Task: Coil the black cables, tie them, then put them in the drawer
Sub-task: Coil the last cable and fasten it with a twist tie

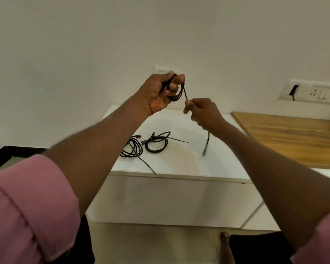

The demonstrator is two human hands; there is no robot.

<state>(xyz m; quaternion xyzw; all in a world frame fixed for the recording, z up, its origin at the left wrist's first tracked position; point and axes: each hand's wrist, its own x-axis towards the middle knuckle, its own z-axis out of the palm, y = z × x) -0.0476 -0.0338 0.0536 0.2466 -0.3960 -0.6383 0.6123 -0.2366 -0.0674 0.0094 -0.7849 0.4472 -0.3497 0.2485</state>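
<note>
The left hand (161,92) grips a half-made coil (176,94); the right hand (202,113) pinches its free end. Coiling step; next, wind the hanging tail (206,143) around.

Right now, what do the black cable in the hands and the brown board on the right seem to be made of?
The thin black cable, coiled in the left hand and pinched by the right hand, looks matte and flexible, probably rubber or braid; too blurred to tell. The brown board shows grain streaks with a dull sheen: wood or wood-look laminate.
</note>
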